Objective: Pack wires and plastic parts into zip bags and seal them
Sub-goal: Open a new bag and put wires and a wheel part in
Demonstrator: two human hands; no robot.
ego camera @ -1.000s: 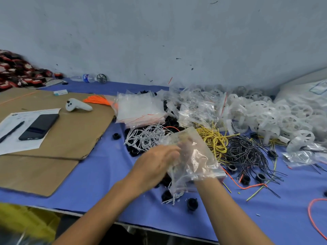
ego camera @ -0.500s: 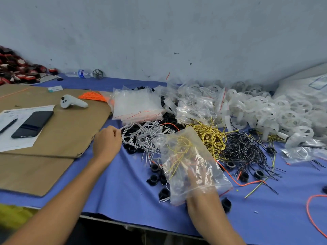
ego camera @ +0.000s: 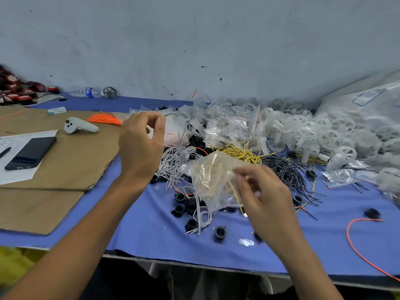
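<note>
My right hand (ego camera: 263, 191) grips a clear zip bag (ego camera: 211, 176) by its right side, just above the blue table cloth; thin yellow wires show inside it. My left hand (ego camera: 140, 146) is raised to the left of the bag and pinches a white wire (ego camera: 183, 133) that hangs down toward the pile of white wires (ego camera: 176, 158). Yellow wires (ego camera: 242, 152) and black wires (ego camera: 285, 169) lie behind the bag. Black plastic caps (ego camera: 179, 211) are scattered under and in front of it. White plastic wheels (ego camera: 324, 131) are heaped at the back right.
A stack of empty zip bags (ego camera: 175, 126) lies behind my left hand. On the cardboard (ego camera: 54, 169) at left are a phone (ego camera: 30, 152), a white controller (ego camera: 80, 126) and orange wires (ego camera: 106, 119). A long orange wire (ego camera: 355, 245) curls at the right front edge.
My left hand left the bag, reached to the white wire pile and has risen with one white wire pinched. My right hand kept the bag and shifted it slightly.
</note>
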